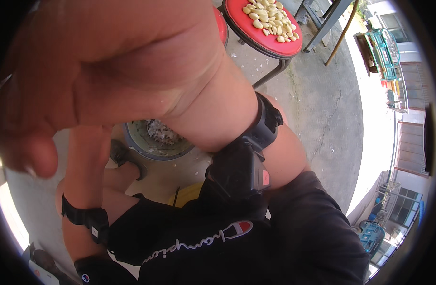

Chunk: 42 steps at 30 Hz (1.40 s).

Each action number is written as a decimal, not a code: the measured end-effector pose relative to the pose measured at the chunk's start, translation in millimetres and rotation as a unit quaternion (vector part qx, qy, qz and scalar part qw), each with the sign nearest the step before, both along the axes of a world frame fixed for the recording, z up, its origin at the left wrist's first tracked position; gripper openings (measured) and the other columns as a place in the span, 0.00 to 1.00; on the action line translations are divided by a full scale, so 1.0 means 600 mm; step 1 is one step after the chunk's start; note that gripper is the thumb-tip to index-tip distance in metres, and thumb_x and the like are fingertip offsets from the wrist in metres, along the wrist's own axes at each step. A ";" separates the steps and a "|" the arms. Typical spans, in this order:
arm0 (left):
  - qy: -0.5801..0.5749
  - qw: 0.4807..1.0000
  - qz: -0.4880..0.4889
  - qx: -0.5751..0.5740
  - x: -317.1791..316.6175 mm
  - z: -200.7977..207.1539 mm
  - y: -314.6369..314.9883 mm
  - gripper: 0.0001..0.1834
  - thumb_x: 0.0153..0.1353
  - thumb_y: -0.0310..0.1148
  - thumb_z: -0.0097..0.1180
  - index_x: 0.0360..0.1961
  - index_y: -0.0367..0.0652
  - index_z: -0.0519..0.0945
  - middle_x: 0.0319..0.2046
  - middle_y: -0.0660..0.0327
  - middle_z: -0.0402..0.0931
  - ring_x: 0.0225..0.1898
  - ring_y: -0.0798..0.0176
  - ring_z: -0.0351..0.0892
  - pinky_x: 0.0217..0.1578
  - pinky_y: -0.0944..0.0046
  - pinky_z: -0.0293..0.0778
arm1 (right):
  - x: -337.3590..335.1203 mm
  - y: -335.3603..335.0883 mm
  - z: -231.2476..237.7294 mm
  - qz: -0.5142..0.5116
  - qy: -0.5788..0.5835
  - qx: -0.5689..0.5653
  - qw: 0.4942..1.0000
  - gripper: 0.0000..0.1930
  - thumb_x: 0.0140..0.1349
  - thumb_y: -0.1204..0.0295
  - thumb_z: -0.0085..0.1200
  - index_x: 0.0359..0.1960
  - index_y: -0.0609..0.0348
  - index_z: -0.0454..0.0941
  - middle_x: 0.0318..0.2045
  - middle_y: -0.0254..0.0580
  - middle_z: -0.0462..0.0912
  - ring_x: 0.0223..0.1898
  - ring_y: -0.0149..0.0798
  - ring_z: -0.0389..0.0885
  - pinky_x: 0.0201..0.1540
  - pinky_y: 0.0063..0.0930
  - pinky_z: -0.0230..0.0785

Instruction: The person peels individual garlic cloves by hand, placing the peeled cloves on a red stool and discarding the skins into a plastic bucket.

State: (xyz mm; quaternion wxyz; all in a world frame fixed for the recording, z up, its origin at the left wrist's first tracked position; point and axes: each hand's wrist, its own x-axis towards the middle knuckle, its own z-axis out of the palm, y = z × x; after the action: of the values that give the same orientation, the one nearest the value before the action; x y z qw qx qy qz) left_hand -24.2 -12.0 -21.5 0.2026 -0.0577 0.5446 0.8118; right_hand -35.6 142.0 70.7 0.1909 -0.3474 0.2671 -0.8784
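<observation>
My right hand [132, 61] fills the upper left, very close up. Its near fingertip stands apart from the rest, and I see nothing held in it. A black strapped device [241, 166] sits on the right wrist. My left forearm [87, 166] rises at the left with a black band on it; its hand is hidden behind the right one. Below the right wrist, a round basin [136, 144] shows partly, with whitish papery garlic skins [162, 132] in it. Peeled garlic cloves [271, 18] lie heaped on a red round stool [246, 26] beyond the right arm.
Another red seat [221, 26] shows partly beside the stool. Scraps of skin dot the concrete floor [317, 104]. Metal legs [325, 26] and a wooden pole [344, 28] stand at the upper right. Something yellow [187, 194] lies near my lap, and teal frames [384, 54] stand far right.
</observation>
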 end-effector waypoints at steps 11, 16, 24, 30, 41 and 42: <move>0.082 0.990 -0.005 -0.118 0.015 0.048 -0.047 0.28 0.60 0.25 0.64 0.61 0.36 0.69 0.49 0.58 0.76 0.52 0.66 0.76 0.53 0.65 0.73 | -0.016 0.057 -0.051 -0.269 0.058 0.571 0.773 0.14 0.59 0.81 0.59 0.47 0.60 0.81 0.42 0.36 0.83 0.41 0.28 0.80 0.40 0.22 0.72; 0.130 0.973 -0.055 -0.184 0.009 0.039 -0.036 0.25 0.57 0.27 0.68 0.56 0.39 0.75 0.44 0.62 0.80 0.44 0.70 0.79 0.46 0.68 0.76 | 0.004 0.056 -0.098 -0.353 0.279 0.543 0.709 0.18 0.57 0.77 0.63 0.51 0.57 0.80 0.40 0.40 0.79 0.41 0.42 0.81 0.43 0.33 0.75; 0.176 0.936 -0.073 -0.295 0.004 0.036 -0.016 0.23 0.51 0.32 0.74 0.48 0.40 0.79 0.33 0.65 0.83 0.34 0.74 0.79 0.36 0.70 0.76 | 0.013 0.069 -0.103 -0.360 0.258 0.579 0.685 0.10 0.55 0.73 0.63 0.39 0.58 0.79 0.30 0.47 0.80 0.32 0.52 0.81 0.34 0.40 0.73; 0.291 0.862 -0.065 -0.410 0.007 0.041 0.004 0.22 0.52 0.25 0.72 0.48 0.38 0.78 0.40 0.63 0.82 0.40 0.72 0.80 0.43 0.68 0.77 | 0.022 0.064 -0.106 -0.258 0.140 0.690 0.662 0.13 0.63 0.63 0.59 0.31 0.62 0.79 0.23 0.53 0.79 0.26 0.57 0.80 0.30 0.45 0.72; 0.122 0.980 -0.126 -0.090 0.011 0.029 0.006 0.18 0.58 0.22 0.68 0.47 0.39 0.73 0.46 0.58 0.81 0.47 0.66 0.81 0.50 0.64 0.78 | 0.047 0.081 -0.149 -0.340 0.172 0.543 0.748 0.07 0.61 0.73 0.55 0.27 0.62 0.78 0.22 0.53 0.78 0.26 0.58 0.78 0.29 0.45 0.70; 0.125 0.981 -0.129 -0.069 0.013 0.022 0.007 0.18 0.58 0.22 0.68 0.46 0.39 0.73 0.46 0.57 0.81 0.47 0.66 0.81 0.50 0.64 0.78 | 0.049 0.083 -0.152 -0.351 0.184 0.534 0.747 0.07 0.61 0.73 0.55 0.27 0.62 0.78 0.22 0.52 0.78 0.26 0.58 0.78 0.28 0.45 0.70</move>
State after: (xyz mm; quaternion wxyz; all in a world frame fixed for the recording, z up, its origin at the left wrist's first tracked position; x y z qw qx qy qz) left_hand -16.7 -8.0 -8.1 0.2317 0.1010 0.6230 0.7403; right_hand -6.2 192.1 -20.3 -0.0292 -0.2262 0.8252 -0.5168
